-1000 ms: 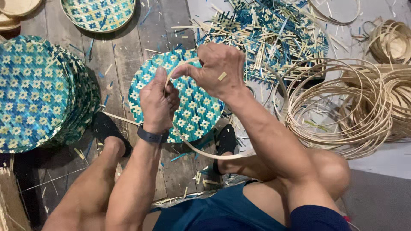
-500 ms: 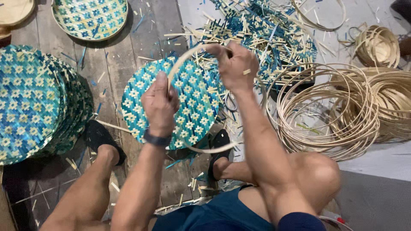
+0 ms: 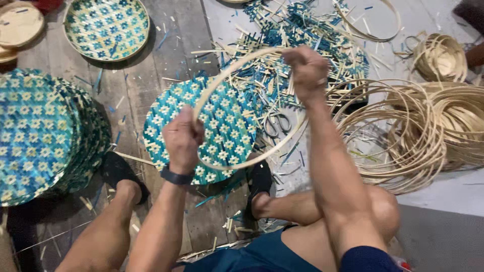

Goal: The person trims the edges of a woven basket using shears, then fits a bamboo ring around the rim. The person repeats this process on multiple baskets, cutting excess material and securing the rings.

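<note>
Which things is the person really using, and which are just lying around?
In use:
left hand and right hand gripping the pale bamboo hoop
round blue-and-white woven mat under it

Lying about:
stack of woven mats
finished woven tray
metal scissors
coils of bamboo hoops
heap of blue and pale offcuts

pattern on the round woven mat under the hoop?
Head view: the round woven bamboo mat shows a teal-blue and pale cream lattice with repeating small star-like motifs.

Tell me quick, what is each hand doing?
Left hand: closed, gripping the near-left side of the bamboo hoop.
Right hand: closed, gripping the far side of the same hoop.
</note>
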